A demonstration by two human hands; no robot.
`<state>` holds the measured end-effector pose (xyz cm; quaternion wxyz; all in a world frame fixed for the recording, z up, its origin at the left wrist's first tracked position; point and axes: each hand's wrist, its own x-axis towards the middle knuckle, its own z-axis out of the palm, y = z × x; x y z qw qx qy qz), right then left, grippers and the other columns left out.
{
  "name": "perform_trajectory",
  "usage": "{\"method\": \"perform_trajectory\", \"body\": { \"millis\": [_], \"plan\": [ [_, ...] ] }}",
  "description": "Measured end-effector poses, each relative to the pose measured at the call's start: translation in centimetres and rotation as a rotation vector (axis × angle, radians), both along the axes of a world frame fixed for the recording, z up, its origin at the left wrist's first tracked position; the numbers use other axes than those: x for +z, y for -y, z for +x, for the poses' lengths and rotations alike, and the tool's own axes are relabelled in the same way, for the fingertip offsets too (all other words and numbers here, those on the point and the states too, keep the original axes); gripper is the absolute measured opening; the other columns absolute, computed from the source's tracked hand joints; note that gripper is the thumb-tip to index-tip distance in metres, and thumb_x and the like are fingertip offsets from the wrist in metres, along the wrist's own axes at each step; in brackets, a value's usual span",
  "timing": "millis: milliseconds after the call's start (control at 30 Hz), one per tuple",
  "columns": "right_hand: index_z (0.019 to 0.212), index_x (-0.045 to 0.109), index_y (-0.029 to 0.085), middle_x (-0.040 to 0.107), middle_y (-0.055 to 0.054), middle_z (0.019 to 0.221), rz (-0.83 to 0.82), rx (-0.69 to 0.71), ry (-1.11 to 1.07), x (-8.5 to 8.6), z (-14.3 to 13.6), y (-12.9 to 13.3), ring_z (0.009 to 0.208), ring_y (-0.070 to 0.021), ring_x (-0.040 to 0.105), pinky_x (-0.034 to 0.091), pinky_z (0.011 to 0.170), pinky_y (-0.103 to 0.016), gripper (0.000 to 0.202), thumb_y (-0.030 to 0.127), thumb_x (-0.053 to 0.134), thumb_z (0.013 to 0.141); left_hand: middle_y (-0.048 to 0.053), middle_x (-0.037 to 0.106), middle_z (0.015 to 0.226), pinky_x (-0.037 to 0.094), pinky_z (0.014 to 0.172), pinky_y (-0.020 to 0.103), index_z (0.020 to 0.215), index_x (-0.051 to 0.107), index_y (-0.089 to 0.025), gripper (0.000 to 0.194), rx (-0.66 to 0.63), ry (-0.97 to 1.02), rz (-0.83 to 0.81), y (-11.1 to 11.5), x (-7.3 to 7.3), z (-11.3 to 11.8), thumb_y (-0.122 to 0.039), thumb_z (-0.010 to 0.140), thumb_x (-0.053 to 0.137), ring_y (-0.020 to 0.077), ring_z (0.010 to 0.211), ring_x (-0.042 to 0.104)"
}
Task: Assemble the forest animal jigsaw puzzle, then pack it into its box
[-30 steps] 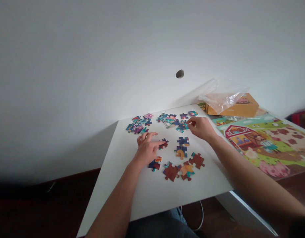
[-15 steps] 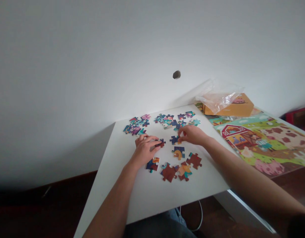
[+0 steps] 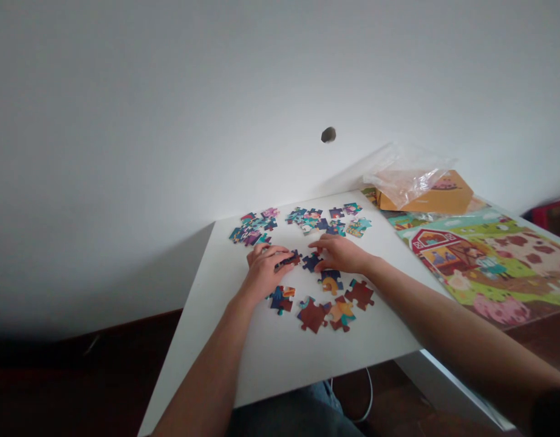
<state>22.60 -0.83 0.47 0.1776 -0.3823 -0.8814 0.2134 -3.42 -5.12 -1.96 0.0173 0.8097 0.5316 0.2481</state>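
Observation:
On the white tabletop, my left hand curls its fingers over a dark puzzle piece, partly covering it. A dark blue puzzle piece lies just to the right, gripped at its right side by the thumb and fingers of my right hand. Only a narrow gap, if any, separates the two pieces; I cannot tell whether they touch. Below my right hand is a puzzle piece with a yellow curve. Closer to me lie a blue and orange piece and a brown piece.
Clusters of colourful puzzle pieces lie toward the wall. To the right, a farm picture sheet carries an orange box with a clear plastic bag over it. A white cable hangs below the table edge.
My right hand has moved left with the dark blue piece, bringing it close to the piece under my left hand. The whole view has shifted slightly.

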Motion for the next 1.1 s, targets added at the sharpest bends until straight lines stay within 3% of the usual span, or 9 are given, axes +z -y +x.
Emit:
{"method": "perform_trajectory", "body": {
  "millis": [67,267,433,500,667,833,900,1000,1100],
  "plan": [
    [0.13,0.061,0.018,0.066,-0.008,0.099,0.005,-0.009,0.004,0.0,-0.1,0.0,0.094,-0.0222,0.062,0.047,0.086,-0.032,0.063,0.043,0.079,0.074,-0.001,0.07,0.114,0.035,0.102,0.048,0.104,0.075,-0.034,0.02,0.009,0.007,-0.002,-0.1,-0.1,0.0,-0.038,0.086,0.067,0.0278,0.113,0.048],
    [0.112,0.071,0.021,0.064,-0.008,0.101,0.017,0.006,0.044,0.0,0.0,0.2,0.093,-0.0214,0.062,0.047,0.083,-0.031,0.039,0.043,0.075,0.079,0.0,0.07,0.113,0.036,0.102,0.05,0.101,0.076,-0.034,0.018,0.062,0.013,0.015,-0.3,-0.2,0.0,-0.035,0.087,0.065,0.0288,0.113,0.048],
    [0.116,0.07,0.021,0.063,-0.01,0.105,0.007,0.069,0.006,0.0,0.0,0.1,0.098,-0.0208,0.061,0.047,0.087,-0.031,0.034,0.023,0.071,0.083,-0.001,0.069,0.116,0.037,0.101,0.049,0.103,0.075,-0.033,0.02,0.038,-0.008,0.002,-0.2,-0.1,0.0,-0.03,0.089,0.061,0.0277,0.112,0.047],
    [0.119,0.068,0.018,0.064,-0.011,0.107,0.047,0.068,-0.008,-0.1,-0.1,0.2,0.101,-0.0216,0.06,0.046,0.091,-0.032,0.035,0.017,0.066,0.084,-0.001,0.069,0.116,0.037,0.101,0.049,0.104,0.075,-0.033,0.021,0.034,-0.011,-0.001,-0.1,-0.1,0.0,-0.029,0.089,0.061,0.0278,0.113,0.047],
    [0.128,0.061,0.012,0.065,-0.015,0.112,0.133,-0.024,-0.001,-0.1,-0.7,0.6,0.105,-0.0282,0.056,0.043,0.096,-0.042,0.061,0.035,0.078,0.074,-0.001,0.069,0.115,0.038,0.1,0.049,0.104,0.075,-0.033,0.02,0.038,-0.02,0.006,-0.2,0.0,0.0,-0.031,0.089,0.061,0.028,0.112,0.048],
    [0.139,0.051,0.019,0.064,-0.011,0.119,0.105,0.13,-0.007,0.3,-0.7,1.3,0.11,-0.0269,0.051,0.042,0.096,-0.043,0.067,0.008,0.064,0.075,-0.001,0.068,0.116,0.038,0.1,0.048,0.105,0.075,-0.033,0.02,0.032,-0.021,0.0,-0.2,-0.1,0.0,-0.03,0.089,0.062,0.0277,0.112,0.047],
    [0.134,0.056,0.02,0.063,-0.012,0.121,0.151,0.074,0.009,0.4,-0.7,1.4,0.112,-0.0284,0.051,0.041,0.097,-0.045,0.057,0.015,0.066,0.078,0.0,0.068,0.116,0.037,0.101,0.048,0.105,0.075,-0.033,0.021,0.029,-0.014,-0.011,-0.2,-0.1,-0.1,-0.03,0.09,0.062,0.027,0.113,0.047],
    [0.117,0.068,0.016,0.062,-0.015,0.115,0.18,-0.15,0.058,0.2,-0.9,1.3,0.108,-0.0312,0.054,0.043,0.095,-0.046,0.048,0.042,0.074,0.077,0.0,0.068,0.117,0.035,0.103,0.048,0.105,0.075,-0.032,0.021,0.032,-0.007,-0.022,-0.2,-0.1,-0.1,-0.029,0.09,0.061,0.0265,0.114,0.047],
    [0.105,0.074,0.018,0.065,-0.013,0.105,0.136,-0.202,0.101,-0.1,-1.1,0.9,0.102,-0.0292,0.058,0.045,0.092,-0.041,0.039,0.044,0.076,0.076,0.0,0.067,0.119,0.035,0.103,0.048,0.106,0.075,-0.033,0.023,0.023,-0.01,-0.036,-0.1,0.0,-0.1,-0.026,0.09,0.059,0.0265,0.115,0.046]
  ]
}}
